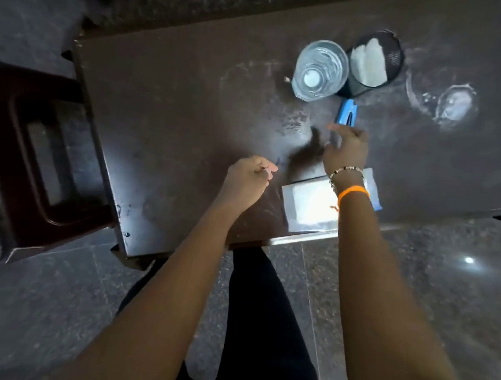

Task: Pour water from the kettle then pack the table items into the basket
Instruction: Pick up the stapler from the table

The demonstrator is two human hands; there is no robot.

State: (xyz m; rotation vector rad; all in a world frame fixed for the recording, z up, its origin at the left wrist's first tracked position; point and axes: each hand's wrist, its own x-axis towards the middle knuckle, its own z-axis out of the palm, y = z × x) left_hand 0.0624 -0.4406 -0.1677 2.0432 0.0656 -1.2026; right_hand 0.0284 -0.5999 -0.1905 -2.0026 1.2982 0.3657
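Packing stage, we reckon: the blue stapler (347,112) lies on the table (175,97) beside the water glass (322,67), and our right hand (346,149) reaches for it, fingers spread. Left hand (245,181) pinches something tiny. Next we close fingers round it.

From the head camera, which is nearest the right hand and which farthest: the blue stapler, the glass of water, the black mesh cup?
From the right hand:
1. Blue stapler, just beyond the fingertips.
2. Glass of water, farther back and to the left.
3. Black mesh cup, at the back, beside the glass.
The glass and cup are nearly level, so their order is a close call.
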